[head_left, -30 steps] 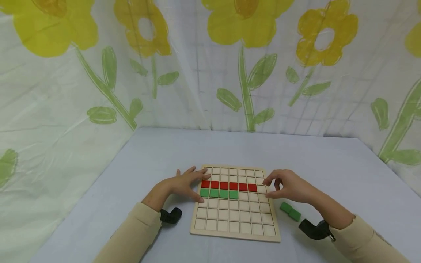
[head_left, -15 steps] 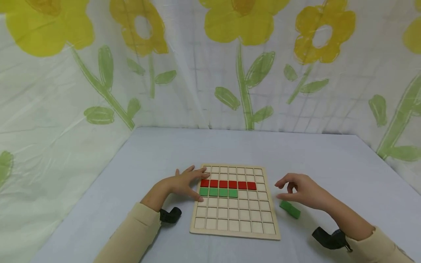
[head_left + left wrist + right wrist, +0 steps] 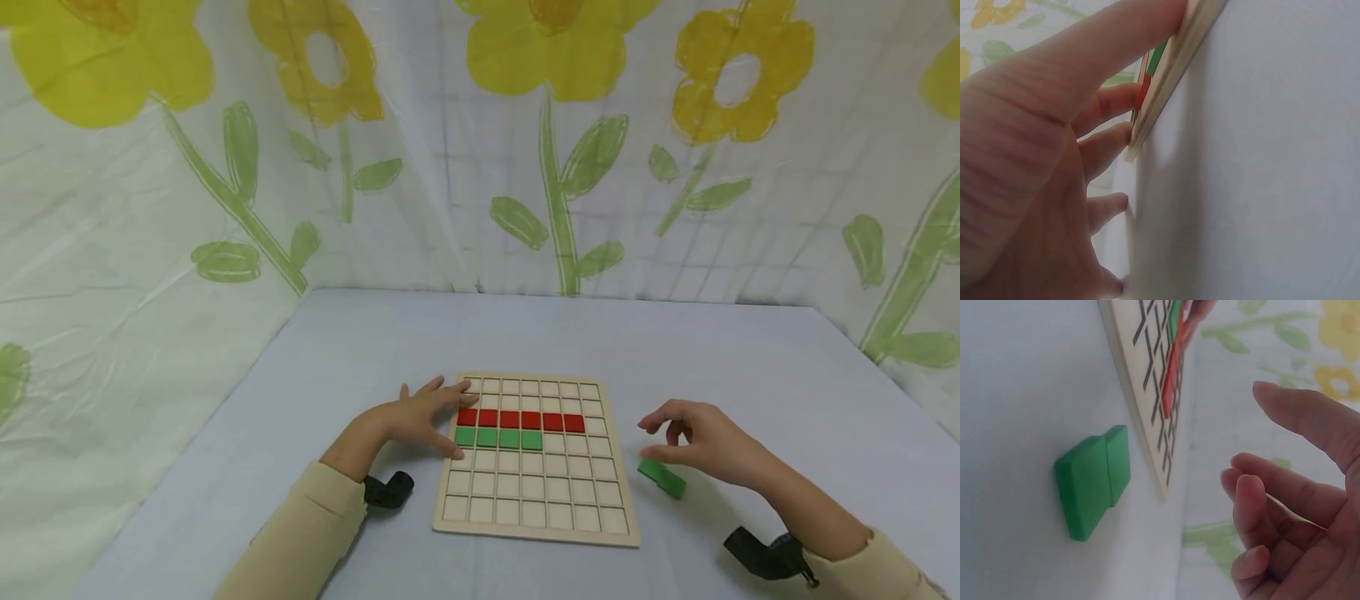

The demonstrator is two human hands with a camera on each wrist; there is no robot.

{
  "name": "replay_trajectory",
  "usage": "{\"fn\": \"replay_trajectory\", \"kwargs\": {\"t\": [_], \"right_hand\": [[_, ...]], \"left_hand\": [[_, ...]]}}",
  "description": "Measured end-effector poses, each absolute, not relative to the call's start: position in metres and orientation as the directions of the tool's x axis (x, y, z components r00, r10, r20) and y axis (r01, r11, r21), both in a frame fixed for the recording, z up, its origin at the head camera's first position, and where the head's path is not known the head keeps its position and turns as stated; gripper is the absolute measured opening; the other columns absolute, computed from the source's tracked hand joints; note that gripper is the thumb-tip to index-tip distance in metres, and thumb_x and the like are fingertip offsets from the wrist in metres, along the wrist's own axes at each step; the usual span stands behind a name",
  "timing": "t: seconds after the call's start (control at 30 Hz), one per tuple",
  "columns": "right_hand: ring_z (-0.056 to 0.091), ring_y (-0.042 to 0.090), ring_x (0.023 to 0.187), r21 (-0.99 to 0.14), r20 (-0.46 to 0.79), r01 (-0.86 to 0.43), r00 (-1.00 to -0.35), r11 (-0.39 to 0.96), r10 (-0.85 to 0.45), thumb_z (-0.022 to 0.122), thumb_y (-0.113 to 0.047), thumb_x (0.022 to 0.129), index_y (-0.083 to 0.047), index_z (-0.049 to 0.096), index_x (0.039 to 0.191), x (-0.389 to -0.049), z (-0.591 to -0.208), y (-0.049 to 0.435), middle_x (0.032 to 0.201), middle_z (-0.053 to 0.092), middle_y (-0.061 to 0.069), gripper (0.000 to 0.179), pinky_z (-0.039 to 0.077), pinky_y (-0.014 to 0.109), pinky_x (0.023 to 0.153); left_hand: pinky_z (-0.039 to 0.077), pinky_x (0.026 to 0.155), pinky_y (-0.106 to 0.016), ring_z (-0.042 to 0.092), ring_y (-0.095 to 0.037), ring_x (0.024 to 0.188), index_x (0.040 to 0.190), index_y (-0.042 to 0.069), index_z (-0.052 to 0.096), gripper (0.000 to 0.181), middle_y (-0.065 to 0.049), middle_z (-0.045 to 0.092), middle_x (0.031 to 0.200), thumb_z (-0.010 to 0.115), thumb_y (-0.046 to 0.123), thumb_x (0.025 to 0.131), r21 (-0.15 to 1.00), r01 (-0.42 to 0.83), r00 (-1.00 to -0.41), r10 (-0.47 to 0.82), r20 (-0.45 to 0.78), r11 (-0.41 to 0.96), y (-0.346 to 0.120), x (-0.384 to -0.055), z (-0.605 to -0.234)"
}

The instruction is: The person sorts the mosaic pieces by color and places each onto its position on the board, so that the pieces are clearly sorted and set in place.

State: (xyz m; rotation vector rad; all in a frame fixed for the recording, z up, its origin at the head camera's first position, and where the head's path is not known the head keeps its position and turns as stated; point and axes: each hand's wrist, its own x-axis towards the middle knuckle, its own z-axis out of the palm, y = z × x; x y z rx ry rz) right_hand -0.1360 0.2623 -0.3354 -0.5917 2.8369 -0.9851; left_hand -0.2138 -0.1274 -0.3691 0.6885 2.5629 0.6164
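A wooden grid board lies on the table, with a row of several red square tiles and, just below it, a shorter row of green tiles. My left hand rests spread on the board's left edge, thumb and fingertips on the frame. Right of the board, two green tiles lie side by side on the table, touching each other. Above them hovers my right hand, fingers loosely bent, thumb and forefinger apart, nothing between them. The right wrist view shows a gap between its fingertips and the tiles.
The white table extends around the board. Behind it hangs a curtain printed with yellow flowers. Black wrist cameras sit below each hand, the right camera close over the table.
My right hand has moved away from the board's right edge, rightward and slightly toward me, to above the loose green tiles. The left hand stays on the board, and the tiles keep their places.
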Motion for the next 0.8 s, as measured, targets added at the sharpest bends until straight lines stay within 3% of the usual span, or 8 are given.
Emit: {"fn": "replay_trajectory", "kwargs": {"t": [0.43, 0.8], "right_hand": [[0.050, -0.002, 0.068, -0.615, 0.087, -0.358, -0.916, 0.703, -0.391, 0.072, -0.030, 0.080, -0.007, 0.066, 0.104, -0.122, -0.347, 0.282, 0.098, 0.066, 0.006, 0.034, 0.040, 0.019, 0.056], [0.049, -0.001, 0.067, -0.677, 0.010, -0.262, -0.938, 0.688, -0.348, 0.070, -0.024, 0.082, -0.004, 0.064, 0.109, -0.112, -0.365, 0.299, 0.101, 0.065, 0.009, 0.034, 0.039, 0.021, 0.053]], "left_hand": [[-0.009, 0.107, -0.067, -0.001, -0.029, 0.146, 0.140, 0.029, 0.043, 0.079, 0.006, 0.018, 0.157, 0.078, 0.043, 0.070, 0.509, 0.356, -0.801, 0.536, -0.267, 0.784, -0.126, -0.213, -0.366], [-0.008, 0.107, -0.068, 0.000, -0.030, 0.146, 0.139, 0.028, 0.044, 0.078, 0.006, 0.020, 0.156, 0.079, 0.041, 0.070, 0.505, 0.359, -0.801, 0.537, -0.263, 0.785, -0.127, -0.211, -0.368]]}}
